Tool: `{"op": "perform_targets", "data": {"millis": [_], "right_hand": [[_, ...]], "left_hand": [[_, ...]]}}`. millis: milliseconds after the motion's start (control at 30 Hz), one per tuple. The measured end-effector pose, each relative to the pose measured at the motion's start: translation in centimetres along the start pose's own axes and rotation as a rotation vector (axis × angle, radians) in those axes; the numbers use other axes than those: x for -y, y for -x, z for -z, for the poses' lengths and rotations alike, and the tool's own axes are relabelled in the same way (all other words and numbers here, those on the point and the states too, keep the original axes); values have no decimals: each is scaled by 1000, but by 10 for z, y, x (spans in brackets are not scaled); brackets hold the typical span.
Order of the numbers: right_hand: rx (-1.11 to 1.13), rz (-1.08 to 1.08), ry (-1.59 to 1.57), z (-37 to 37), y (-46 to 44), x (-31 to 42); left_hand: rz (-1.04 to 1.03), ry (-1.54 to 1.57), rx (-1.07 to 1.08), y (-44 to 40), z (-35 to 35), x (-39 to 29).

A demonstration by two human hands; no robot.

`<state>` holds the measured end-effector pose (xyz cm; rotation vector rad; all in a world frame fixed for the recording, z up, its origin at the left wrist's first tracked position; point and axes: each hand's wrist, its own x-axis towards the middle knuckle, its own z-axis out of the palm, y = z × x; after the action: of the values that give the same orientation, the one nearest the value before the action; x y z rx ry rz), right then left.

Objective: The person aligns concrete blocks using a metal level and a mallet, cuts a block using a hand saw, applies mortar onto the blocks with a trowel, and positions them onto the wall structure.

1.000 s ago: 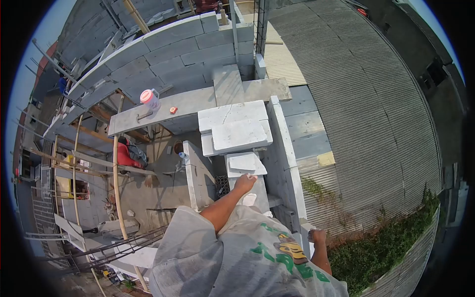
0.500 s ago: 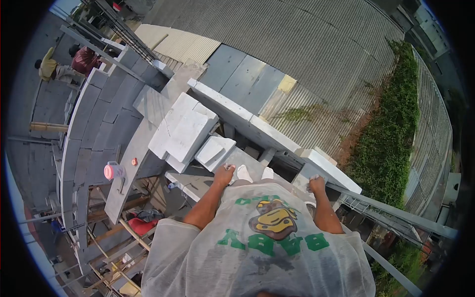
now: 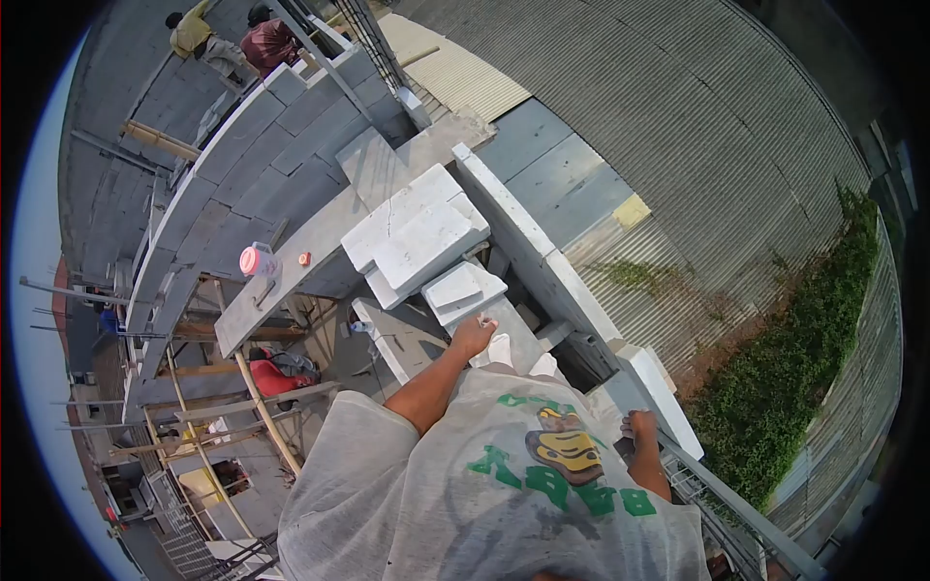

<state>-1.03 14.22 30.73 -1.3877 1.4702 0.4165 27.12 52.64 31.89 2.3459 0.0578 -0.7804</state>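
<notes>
One right hand [image 3: 640, 426] beside white block [image 3: 663, 395] | left hand [image 3: 474, 335] just beside two small white slabs [image 3: 455, 288] | fingers of both curled narrow, too small to tell whether holding anything | larger white blocks [image 3: 417, 232] stacked beyond | pink-lidded jug [image 3: 259, 261] on grey ledge [image 3: 325, 247] | ribbed roof [image 3: 668, 116] off to the right

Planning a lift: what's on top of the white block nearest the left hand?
A smaller white piece lies on the white block; the surface beneath that piece is covered, so unseen.

Place: outdoor building site | unfinished block wall [image 3: 232, 160] | bamboo poles [image 3: 267, 416] | bare rebar [image 3: 372, 37] | stacked white blocks [image 3: 417, 230]
</notes>
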Motion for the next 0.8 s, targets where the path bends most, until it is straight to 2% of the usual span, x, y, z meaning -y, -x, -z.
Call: {"op": "perform_targets", "data": {"millis": [67,167,267,500,533,800], "right_hand": [[10,26,-24,3,-12,17],[72,149,-25,2,-24,41],[79,169,28,-3,-22,61],[128,52,110,-9,-32,42],[94,69,123,-9,-10,50],[49,44,63,-6,-17,39]], "left_hand": [[65,12,44,8,-2,11],[94,34,63,28,4,6],[90,6,40,28,-2,13],[98,71,13,30,2,2],[98,79,10,31,3,0],[102,40,29,34,4,5]]}}
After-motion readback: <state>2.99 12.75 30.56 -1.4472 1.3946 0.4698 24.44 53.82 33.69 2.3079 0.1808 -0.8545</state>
